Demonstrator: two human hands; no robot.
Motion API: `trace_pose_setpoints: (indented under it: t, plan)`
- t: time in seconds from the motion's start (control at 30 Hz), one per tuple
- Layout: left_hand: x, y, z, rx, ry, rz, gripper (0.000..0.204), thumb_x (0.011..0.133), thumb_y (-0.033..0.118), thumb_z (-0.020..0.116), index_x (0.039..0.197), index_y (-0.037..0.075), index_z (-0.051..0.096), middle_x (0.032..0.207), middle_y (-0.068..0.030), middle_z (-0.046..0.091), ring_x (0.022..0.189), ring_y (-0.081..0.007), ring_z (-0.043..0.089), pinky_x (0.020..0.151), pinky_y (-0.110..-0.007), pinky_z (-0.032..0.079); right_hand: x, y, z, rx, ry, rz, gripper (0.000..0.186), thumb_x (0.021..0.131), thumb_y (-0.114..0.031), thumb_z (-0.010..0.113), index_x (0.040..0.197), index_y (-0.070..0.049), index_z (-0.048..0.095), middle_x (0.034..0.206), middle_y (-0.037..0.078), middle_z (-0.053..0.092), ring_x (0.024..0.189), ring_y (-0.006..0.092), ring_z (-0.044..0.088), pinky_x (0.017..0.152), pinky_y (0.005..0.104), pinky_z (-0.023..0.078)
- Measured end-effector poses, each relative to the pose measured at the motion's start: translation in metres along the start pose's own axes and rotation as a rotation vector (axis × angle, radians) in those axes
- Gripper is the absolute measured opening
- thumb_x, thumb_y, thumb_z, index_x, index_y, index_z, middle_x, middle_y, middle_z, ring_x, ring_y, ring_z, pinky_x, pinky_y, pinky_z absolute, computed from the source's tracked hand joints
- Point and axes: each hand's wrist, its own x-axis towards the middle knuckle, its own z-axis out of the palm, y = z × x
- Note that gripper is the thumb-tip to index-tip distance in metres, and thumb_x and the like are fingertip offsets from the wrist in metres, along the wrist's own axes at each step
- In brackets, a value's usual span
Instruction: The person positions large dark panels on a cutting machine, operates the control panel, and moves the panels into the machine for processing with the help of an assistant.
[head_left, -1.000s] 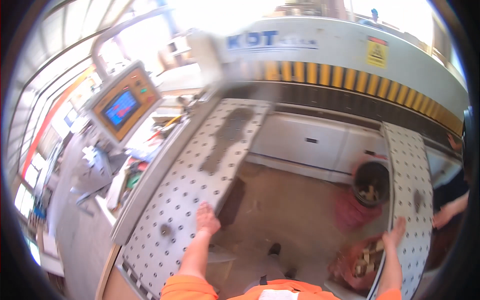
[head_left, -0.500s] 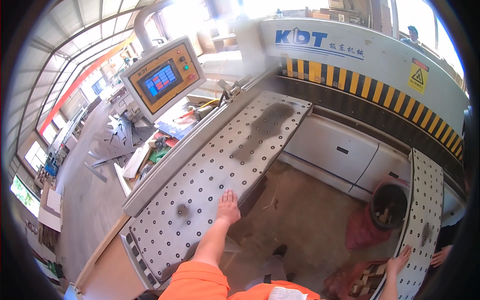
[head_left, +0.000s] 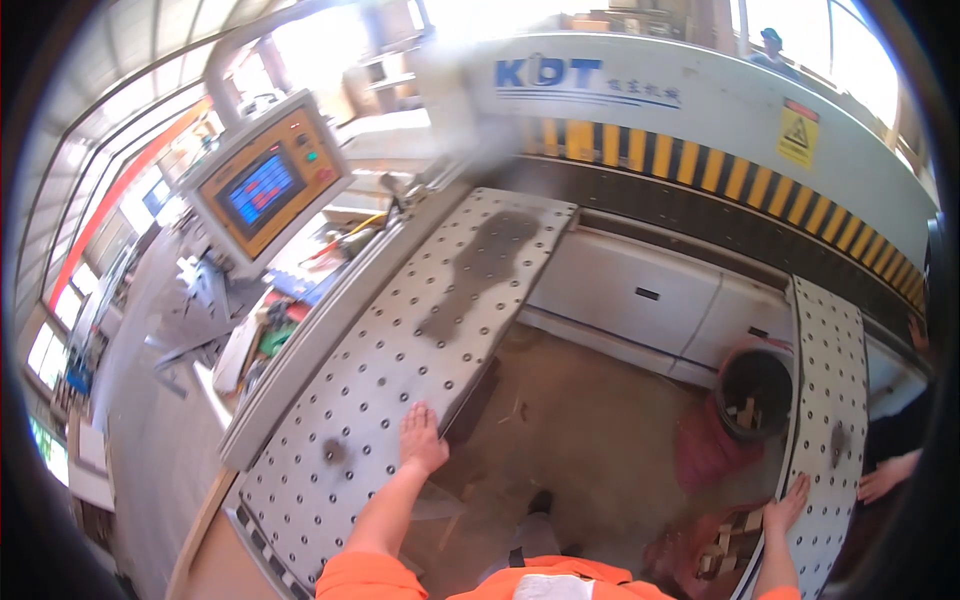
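Note:
My left hand (head_left: 423,440) lies flat, fingers stretched, near the inner edge of a pale machine table (head_left: 385,360) dotted with round studs. Over the inner edge of a narrower studded table (head_left: 825,375) at the right rests my right hand (head_left: 787,505), its fingers extended. Nothing shows in either hand. Both tables reach toward a long grey machine (head_left: 690,110) with a yellow-and-black striped guard (head_left: 655,155). Dark smudges mark both table surfaces.
A control panel (head_left: 265,180) with a lit screen stands at far left. Between the tables are a black bucket (head_left: 752,395) and a sack of wood offcuts (head_left: 725,550). Another person's hand (head_left: 888,478) touches the right table's outer edge. Someone (head_left: 772,52) stands behind the machine.
My view has swung a little to the right, so the machine and tables sit further left. Both my hands stay on the tables. More of the other person's arm shows at the right.

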Motion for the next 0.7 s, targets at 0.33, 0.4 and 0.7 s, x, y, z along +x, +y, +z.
trace_pose_setpoints:
  t: [0.33, 0.4, 0.7]
  plan:
    - [0.000, -0.001, -0.001, -0.079, 0.168, 0.066, 0.063, 0.070, 0.022, 0.068, 0.126, -0.003, 0.052, 0.145, -0.0277, 0.041, 0.139, -0.0442, 0.035, 0.115, -0.054, 0.027, -0.005, -0.026, -0.026, -0.037, -0.027, 0.073, 0.092, 0.074, 0.002, 0.067, 0.155, -0.003, 0.024, 0.162, 0.016, 0.023, 0.150, 0.0340, 0.022, 0.123, 0.0454, 0.020]
    - [0.005, 0.003, -0.003, -0.056, 0.111, 0.053, 0.069, 0.068, 0.021, 0.069, 0.130, -0.004, 0.049, 0.145, -0.0293, 0.039, 0.137, -0.0464, 0.036, 0.113, -0.056, 0.028, -0.005, -0.028, -0.027, -0.038, -0.030, 0.095, 0.093, 0.074, 0.002, 0.067, 0.155, -0.003, 0.023, 0.162, 0.016, 0.023, 0.150, 0.0339, 0.022, 0.123, 0.0452, 0.020]
    - [0.137, 0.085, 0.006, -0.234, 0.186, 0.234, 0.077, 0.069, 0.021, 0.072, 0.137, -0.002, 0.044, 0.148, -0.0296, 0.036, 0.136, -0.0486, 0.036, 0.112, -0.055, 0.032, -0.001, -0.044, -0.042, -0.029, -0.059, 0.112, 0.091, 0.072, 0.006, 0.065, 0.153, -0.002, 0.025, 0.161, 0.017, 0.023, 0.149, 0.0359, 0.022, 0.123, 0.0454, 0.020]
